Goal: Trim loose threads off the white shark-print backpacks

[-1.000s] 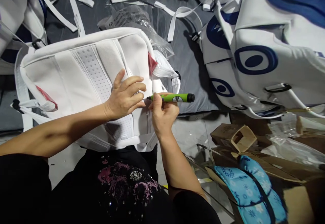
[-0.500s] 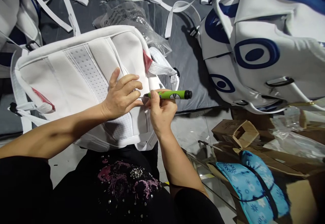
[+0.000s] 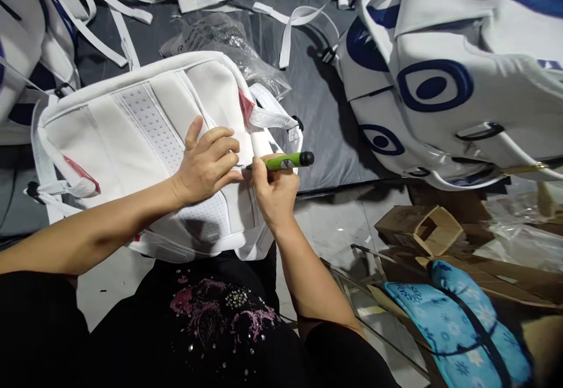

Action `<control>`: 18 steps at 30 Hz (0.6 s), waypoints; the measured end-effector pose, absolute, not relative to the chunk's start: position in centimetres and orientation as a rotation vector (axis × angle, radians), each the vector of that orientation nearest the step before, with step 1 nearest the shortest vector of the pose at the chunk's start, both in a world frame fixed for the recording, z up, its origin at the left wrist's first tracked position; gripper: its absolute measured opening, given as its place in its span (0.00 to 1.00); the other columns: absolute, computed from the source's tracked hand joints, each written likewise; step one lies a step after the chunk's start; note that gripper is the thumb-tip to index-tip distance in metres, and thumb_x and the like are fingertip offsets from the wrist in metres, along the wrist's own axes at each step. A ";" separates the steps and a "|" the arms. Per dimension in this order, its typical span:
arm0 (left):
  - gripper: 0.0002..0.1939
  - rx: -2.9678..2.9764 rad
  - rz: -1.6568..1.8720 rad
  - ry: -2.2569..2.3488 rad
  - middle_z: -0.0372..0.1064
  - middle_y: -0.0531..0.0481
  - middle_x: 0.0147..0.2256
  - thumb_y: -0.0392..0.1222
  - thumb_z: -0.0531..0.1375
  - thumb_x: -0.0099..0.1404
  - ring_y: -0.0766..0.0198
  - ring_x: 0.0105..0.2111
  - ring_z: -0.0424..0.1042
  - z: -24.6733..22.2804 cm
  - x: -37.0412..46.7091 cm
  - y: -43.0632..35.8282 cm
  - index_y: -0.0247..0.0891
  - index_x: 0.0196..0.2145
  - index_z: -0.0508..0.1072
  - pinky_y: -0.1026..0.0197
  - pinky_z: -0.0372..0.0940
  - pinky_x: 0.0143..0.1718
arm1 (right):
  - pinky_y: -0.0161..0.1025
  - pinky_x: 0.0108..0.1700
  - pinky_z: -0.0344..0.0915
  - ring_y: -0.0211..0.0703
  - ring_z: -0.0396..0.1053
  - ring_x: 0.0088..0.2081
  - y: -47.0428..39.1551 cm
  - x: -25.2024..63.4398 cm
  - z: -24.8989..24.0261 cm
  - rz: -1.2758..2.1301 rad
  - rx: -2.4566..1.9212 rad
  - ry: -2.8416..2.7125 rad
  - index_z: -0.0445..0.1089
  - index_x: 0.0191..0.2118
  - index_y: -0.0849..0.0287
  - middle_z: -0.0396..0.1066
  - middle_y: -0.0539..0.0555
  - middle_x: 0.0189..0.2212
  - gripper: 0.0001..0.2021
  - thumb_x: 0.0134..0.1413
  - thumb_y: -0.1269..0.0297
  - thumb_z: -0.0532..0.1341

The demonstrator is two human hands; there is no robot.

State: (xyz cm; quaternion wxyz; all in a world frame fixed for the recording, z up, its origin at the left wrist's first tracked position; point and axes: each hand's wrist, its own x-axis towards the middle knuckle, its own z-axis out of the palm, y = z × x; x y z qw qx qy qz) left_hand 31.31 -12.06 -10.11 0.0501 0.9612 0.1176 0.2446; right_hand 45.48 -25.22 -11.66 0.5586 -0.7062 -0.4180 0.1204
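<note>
A white backpack (image 3: 109,136) lies in front of me, its padded, dotted panel facing up and red patches at two of its corners. My left hand (image 3: 209,159) rests on it with the fingers spread, pressing the fabric. Just right of those fingertips, my right hand (image 3: 276,191) grips a green marker (image 3: 285,162). The marker's black end points right, and its dark tip points left at the white fabric beside my left fingers. Whether the tip touches the fabric is too small to tell.
White bags with blue eye shapes (image 3: 435,86) fill the right of the dark table cover (image 3: 316,101). Clear plastic (image 3: 233,42) lies behind the backpack, near loose straps. Lower right are a cardboard box (image 3: 422,230) and a blue patterned bundle (image 3: 466,323).
The view has shifted slightly. The marker has tilted, its black end a little higher relative to its tip. Both hands stay at the same part of the backpack.
</note>
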 end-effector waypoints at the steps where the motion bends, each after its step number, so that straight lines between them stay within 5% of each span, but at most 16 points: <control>1: 0.19 3.024 0.657 0.287 0.75 0.51 0.43 0.61 0.51 0.71 0.54 0.52 0.67 -8.9 31.3 -11.4 0.44 0.37 0.70 0.34 0.42 0.68 | 0.38 0.27 0.67 0.37 0.68 0.22 -25.5 45.6 -11.7 0.300 -1.668 -0.980 0.69 0.33 0.57 0.68 0.46 0.21 0.12 0.63 0.55 0.61; 4: 0.23 3.313 0.213 0.034 0.74 0.49 0.35 0.59 0.47 0.72 0.60 0.40 0.70 -4.9 31.6 -8.7 0.41 0.36 0.72 0.44 0.58 0.58 | 0.37 0.27 0.70 0.37 0.71 0.24 -26.8 45.4 -11.9 0.361 -1.486 -0.891 0.69 0.39 0.56 0.71 0.47 0.26 0.09 0.64 0.56 0.61; 8: 0.21 3.419 -0.105 0.168 0.71 0.51 0.27 0.62 0.58 0.62 0.60 0.34 0.71 -0.4 31.8 -6.5 0.40 0.29 0.72 0.52 0.62 0.46 | 0.45 0.41 0.78 0.43 0.78 0.37 -28.8 44.0 -11.6 0.344 -1.340 -0.903 0.65 0.57 0.53 0.77 0.53 0.39 0.16 0.67 0.59 0.59; 12: 0.15 3.449 -0.087 0.336 0.70 0.52 0.26 0.55 0.63 0.58 0.58 0.32 0.73 4.4 29.9 -11.2 0.41 0.28 0.72 0.56 0.60 0.36 | 0.55 0.53 0.75 0.48 0.78 0.47 -30.1 42.5 -9.4 0.061 -1.273 -1.082 0.63 0.62 0.47 0.76 0.56 0.50 0.20 0.67 0.64 0.58; 18: 0.26 3.432 0.374 0.427 0.59 0.56 0.20 0.64 0.49 0.69 0.67 0.21 0.64 11.1 24.1 -21.6 0.40 0.29 0.69 0.62 0.41 0.23 | 0.59 0.51 0.75 0.54 0.75 0.52 -31.6 41.7 -3.1 -0.104 -1.059 -1.364 0.59 0.63 0.41 0.74 0.53 0.52 0.20 0.68 0.58 0.56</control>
